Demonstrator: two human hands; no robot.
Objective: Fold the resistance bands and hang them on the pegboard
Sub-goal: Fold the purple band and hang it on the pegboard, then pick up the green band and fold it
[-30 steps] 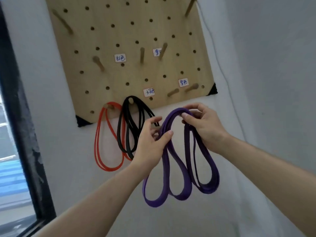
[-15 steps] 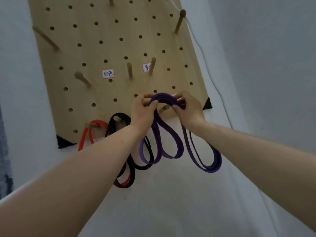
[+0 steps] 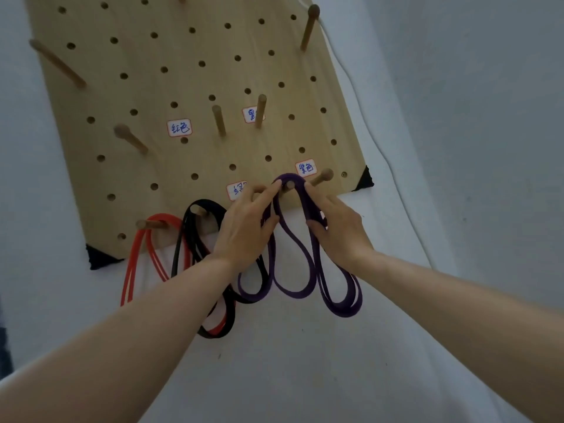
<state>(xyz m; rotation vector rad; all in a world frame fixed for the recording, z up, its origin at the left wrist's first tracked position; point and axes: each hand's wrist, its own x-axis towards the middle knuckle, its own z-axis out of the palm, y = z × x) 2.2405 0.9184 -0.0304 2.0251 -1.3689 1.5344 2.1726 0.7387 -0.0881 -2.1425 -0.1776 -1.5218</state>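
Purple band [image 3: 293, 295], folded into several loops, hangs between both hands with its top arc over a peg [image 3: 290, 185] near the pegboard [image 3: 152, 87] lower right edge. Left hand [image 3: 244, 227] pinches the left strands and right hand [image 3: 338, 230] pinches the right strands, index fingers stretched up along the arc. Can't tell how far the arc sits on the peg. Left forearm hides parts of the red band [image 3: 164, 215] and black band [image 3: 203, 203]; left fingers cover part of a label [image 3: 235, 190].

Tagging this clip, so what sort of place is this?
Probably an exercise storage corner: a wooden pegboard on a white wall, with a red resistance band, a black band and a purple band hanging from it.
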